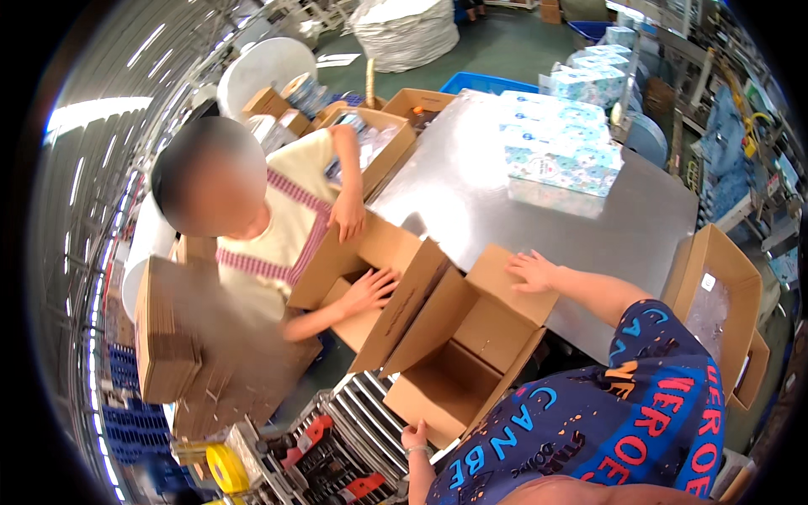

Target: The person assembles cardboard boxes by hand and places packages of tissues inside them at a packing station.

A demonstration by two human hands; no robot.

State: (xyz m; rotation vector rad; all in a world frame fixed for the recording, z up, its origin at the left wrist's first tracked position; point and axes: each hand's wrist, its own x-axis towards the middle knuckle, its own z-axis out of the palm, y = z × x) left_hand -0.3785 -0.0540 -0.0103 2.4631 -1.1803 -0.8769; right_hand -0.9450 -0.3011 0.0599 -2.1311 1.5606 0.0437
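An open brown cardboard box [471,362] stands in front of me, its flaps folded out and its inside bare. My right hand [532,271] lies with fingers spread on the box's far right flap. Low at the box's near left corner, my left hand [414,436] has its fingers curled round the edge of a flap; a band circles that wrist. Directly left of my box, a co-worker holds a second open cardboard box [396,316]. One of the co-worker's hands rests on its far flap, the other reaches inside it.
A metal table [454,177] carries blue-patterned packs [560,143]. Below the boxes runs a roller conveyor [370,421] with a machine and yellow tape roll [227,468]. Stacked flat cartons [164,337] stand left. Another open carton [732,278] holds clear plastic at right.
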